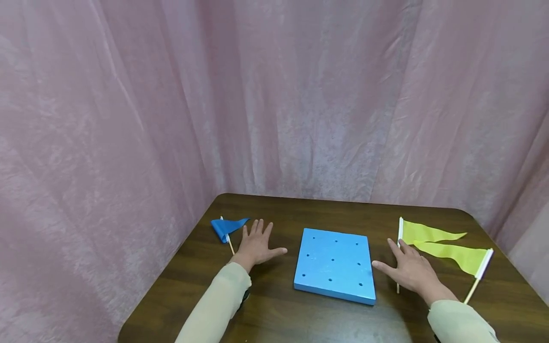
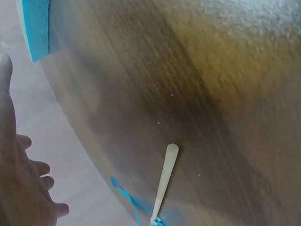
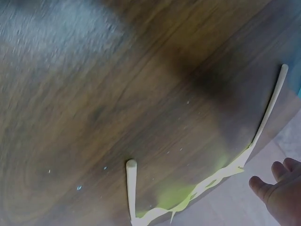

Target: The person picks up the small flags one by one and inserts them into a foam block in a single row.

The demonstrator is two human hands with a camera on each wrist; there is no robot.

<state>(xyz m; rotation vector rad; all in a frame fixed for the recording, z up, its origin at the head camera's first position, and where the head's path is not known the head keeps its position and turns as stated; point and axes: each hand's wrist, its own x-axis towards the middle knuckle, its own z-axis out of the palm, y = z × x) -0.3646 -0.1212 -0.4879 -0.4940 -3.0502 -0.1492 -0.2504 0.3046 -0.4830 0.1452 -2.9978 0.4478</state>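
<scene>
My left hand [image 1: 256,246] is spread with nothing in its fingers, between a blue pennant flag [image 1: 224,229] and a light-blue board [image 1: 334,262] with several small holes. That flag lies on its wooden stick [image 2: 165,181], whose end shows in the left wrist view. On the other side, my right hand [image 1: 409,269] is also spread and holds nothing. It overlaps the stick of one yellow-green pennant flag [image 1: 424,232] in the head view. A second yellow-green flag [image 1: 469,258] lies to its right, and both sticks show in the right wrist view.
A dark wooden table [image 1: 274,314] with rounded corners carries everything. Pink-purple curtains [image 1: 300,105] hang behind it and along the left side. Both forearms in pale sleeves [image 1: 218,305] reach in over the front part of the table.
</scene>
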